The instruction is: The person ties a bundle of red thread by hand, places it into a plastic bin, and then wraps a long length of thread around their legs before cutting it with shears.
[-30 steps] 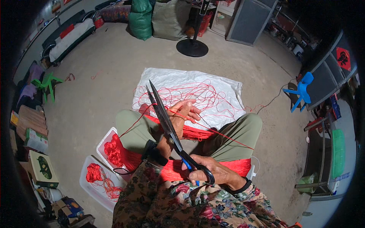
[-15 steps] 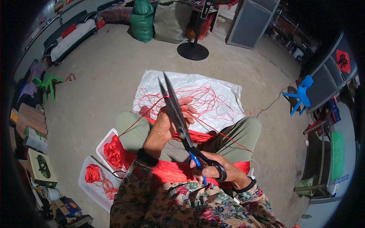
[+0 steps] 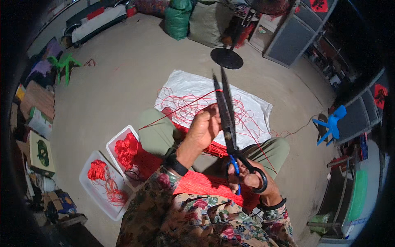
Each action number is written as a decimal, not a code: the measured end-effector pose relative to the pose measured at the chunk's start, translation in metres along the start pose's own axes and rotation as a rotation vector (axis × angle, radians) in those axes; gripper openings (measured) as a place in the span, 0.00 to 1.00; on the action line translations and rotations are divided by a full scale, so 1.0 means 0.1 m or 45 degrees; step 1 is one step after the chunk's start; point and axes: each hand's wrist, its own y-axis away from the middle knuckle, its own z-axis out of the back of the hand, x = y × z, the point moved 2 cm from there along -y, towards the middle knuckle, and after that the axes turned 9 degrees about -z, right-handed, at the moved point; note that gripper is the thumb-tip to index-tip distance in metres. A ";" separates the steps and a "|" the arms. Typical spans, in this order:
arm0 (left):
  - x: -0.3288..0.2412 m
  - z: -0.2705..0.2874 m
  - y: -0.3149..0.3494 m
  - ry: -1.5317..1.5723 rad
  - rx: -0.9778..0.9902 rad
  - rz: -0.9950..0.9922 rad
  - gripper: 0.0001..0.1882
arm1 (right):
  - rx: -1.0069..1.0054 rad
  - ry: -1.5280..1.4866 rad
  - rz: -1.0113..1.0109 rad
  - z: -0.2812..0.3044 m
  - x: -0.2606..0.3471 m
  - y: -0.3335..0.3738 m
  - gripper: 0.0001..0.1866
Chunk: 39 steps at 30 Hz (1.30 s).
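Large black scissors [image 3: 228,138], with blue on one handle loop, point away from me. My right hand [image 3: 249,178] grips them by the handles, its fingers in and around the loops. The blades stand slightly apart, with a taut red cord [image 3: 179,109] running to them from beside my left knee. My left hand [image 3: 206,125] is closed beside the blades, its fingertips partly hidden behind them. Another stretch of the cord slants from near these fingers to my right knee. A thick bundle of red strands [image 3: 201,184] lies across my lap.
Loose red cord loops over a white sheet [image 3: 263,110] on the floor ahead. Two white plastic tubs [image 3: 87,164] with red cord stand at my left. Farther off are a standing fan [image 3: 227,58], a green stool [image 3: 66,64], a blue chair [image 3: 331,123] and stuffed sacks [image 3: 177,22].
Both hands and the scissors have shifted right in the picture, and the scissors stand more upright. My left fingers are more curled in. The whole view has turned somewhat.
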 end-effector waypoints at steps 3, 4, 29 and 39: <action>0.05 -0.18 -0.03 0.102 -0.066 0.065 0.14 | 0.003 -0.015 0.050 0.01 0.02 -0.03 0.29; 0.07 -0.19 -0.04 0.075 -0.048 0.019 0.13 | 0.014 -0.051 0.083 -0.01 0.03 -0.04 0.30; 0.67 0.19 -0.05 -0.682 -0.100 0.837 0.11 | -0.130 0.055 0.124 -0.16 0.20 0.08 0.36; -0.03 0.00 -0.07 -2.378 0.699 0.633 0.13 | -0.164 0.077 0.140 -0.29 0.21 0.15 0.35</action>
